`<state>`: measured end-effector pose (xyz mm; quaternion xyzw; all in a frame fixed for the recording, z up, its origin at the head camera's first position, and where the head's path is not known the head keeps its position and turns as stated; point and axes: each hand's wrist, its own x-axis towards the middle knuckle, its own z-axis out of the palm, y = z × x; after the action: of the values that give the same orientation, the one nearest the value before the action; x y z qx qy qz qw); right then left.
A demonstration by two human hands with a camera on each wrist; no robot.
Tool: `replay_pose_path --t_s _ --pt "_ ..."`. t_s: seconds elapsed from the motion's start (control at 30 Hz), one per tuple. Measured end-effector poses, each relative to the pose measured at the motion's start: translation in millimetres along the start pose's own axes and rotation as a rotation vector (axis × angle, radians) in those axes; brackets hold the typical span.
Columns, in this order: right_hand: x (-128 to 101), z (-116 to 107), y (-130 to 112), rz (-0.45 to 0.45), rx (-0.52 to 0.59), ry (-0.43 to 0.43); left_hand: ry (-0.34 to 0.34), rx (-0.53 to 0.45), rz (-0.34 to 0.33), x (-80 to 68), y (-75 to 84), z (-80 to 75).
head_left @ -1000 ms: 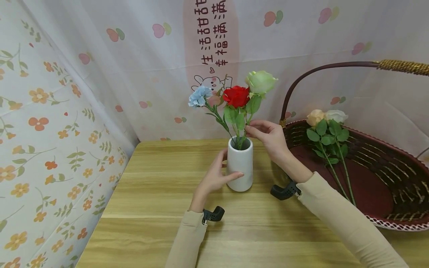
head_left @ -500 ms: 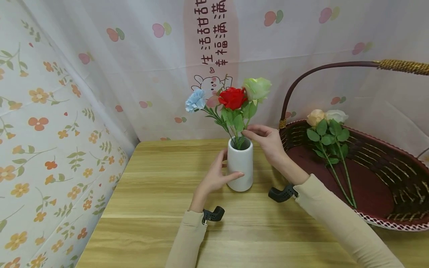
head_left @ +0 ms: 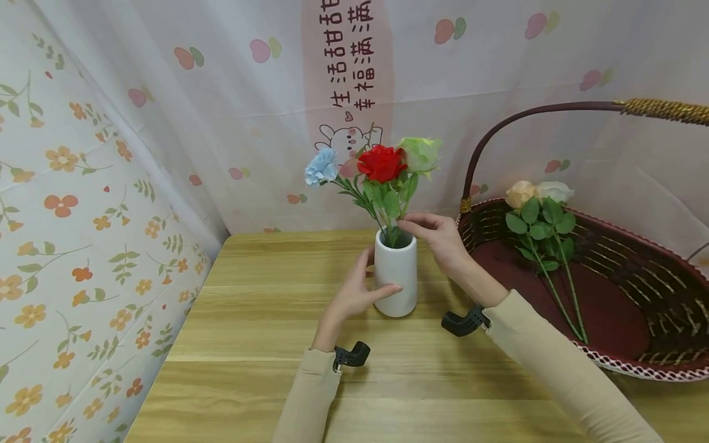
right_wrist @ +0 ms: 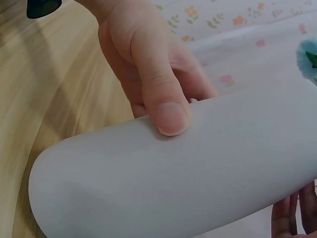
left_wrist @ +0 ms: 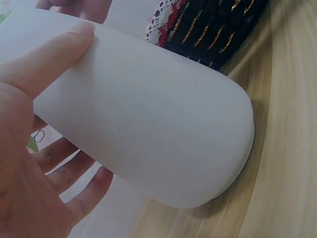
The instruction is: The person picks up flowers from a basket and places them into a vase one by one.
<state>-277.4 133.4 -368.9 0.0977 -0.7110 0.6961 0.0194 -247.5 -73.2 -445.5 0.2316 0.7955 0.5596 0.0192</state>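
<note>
A white vase (head_left: 396, 283) stands upright on the wooden table. My left hand (head_left: 354, 290) holds it from the left, thumb across the front and fingers behind; the left wrist view shows the thumb (left_wrist: 59, 54) against the smooth wall. A blue carnation (head_left: 321, 167), a red rose (head_left: 381, 163) and a pale green rose (head_left: 421, 154) rise from the mouth. At the right of the rim, my right hand (head_left: 440, 243) pinches the green rose's stem between thumb and fingertips. The lower stems are hidden inside the vase. In the right wrist view, part of the blue carnation (right_wrist: 308, 58) shows.
To the right sits a dark woven basket (head_left: 615, 289) with a tall arched handle (head_left: 515, 120). A peach rose (head_left: 520, 194) and a white rose (head_left: 555, 191) lie in it. A patterned curtain (head_left: 249, 123) hangs behind the wooden table (head_left: 266, 332).
My right hand has moved slightly down and left, and the pale green rose sits lower, nearer the red rose. The red rose and blue carnation have shifted a little left. My left hand stays put.
</note>
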Motion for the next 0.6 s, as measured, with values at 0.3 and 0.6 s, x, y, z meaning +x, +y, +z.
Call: replay_pose_path --t_s 0.3,0.6 --pt "-0.2 1.5 -2.5 0.025 0.002 -0.016 0.0 0.007 0.006 -1.0 -1.4 -0.7" --pt "-4.4 0.6 -3.8 0.017 -0.036 0.013 -0.002 0.001 0.015 -1.0 -0.2 -1.5"
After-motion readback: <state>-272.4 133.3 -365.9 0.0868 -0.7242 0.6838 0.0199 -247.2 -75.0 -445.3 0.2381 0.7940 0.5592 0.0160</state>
